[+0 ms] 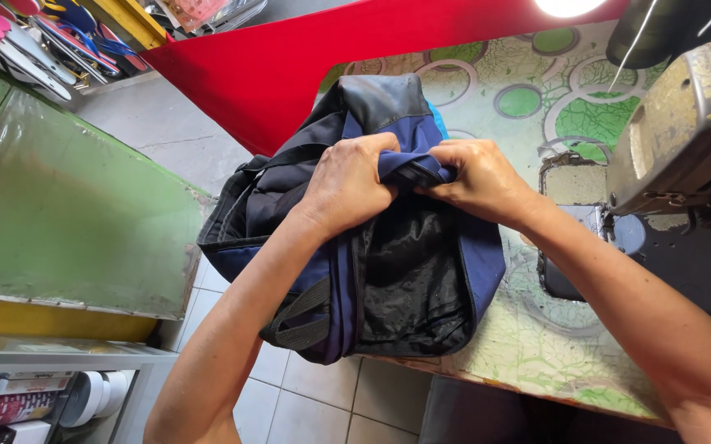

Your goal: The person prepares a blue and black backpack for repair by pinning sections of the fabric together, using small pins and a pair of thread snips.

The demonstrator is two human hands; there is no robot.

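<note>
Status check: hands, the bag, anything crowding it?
Left hand and right hand both gripping navy backpack at its zipper edge. Backpack open on table. Sewing machine close on right.

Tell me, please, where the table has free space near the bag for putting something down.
Free: the patterned tabletop near its front edge, under the right hand, and the far strip by the red cloth. Crowded: the backpack under the left hand, and the sewing machine.
</note>
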